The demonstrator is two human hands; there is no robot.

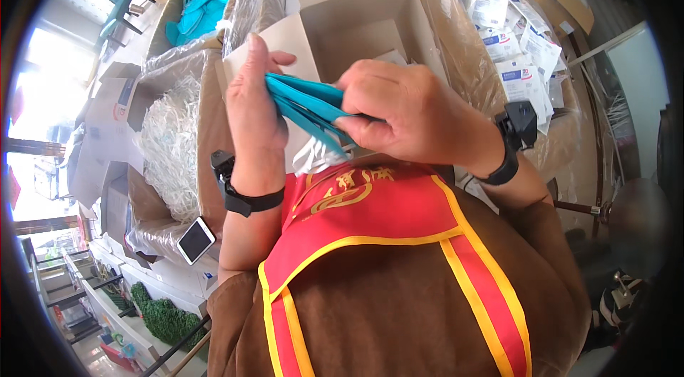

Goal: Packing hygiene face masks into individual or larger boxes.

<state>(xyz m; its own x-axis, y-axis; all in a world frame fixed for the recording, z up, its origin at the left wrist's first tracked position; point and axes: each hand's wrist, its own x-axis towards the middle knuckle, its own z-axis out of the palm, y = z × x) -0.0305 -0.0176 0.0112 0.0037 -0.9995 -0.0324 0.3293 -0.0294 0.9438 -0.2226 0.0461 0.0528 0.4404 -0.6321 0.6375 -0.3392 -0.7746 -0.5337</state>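
A bundle of flat teal fabric pieces (303, 102) is gripped in my right hand (399, 110), between the thumb and bent fingers. Their exact kind cannot be made out. My left hand (253, 95) stands upright with its thumb raised, its palm against the left ends of the bundle. Its fingers are apart, partly behind the teal pieces. White bands (317, 156) hang below the bundle, above my red apron (370, 206) with yellow edging. Just beyond both hands is an open cardboard box (356, 28).
Far left, a plastic-lined carton holds loose teal pieces (203, 3). Nearer on the left, another carton holds a heap of thin white strands (171, 142), with a phone (196, 240) at its near edge. On the right, a lined carton holds white printed packets (524, 42).
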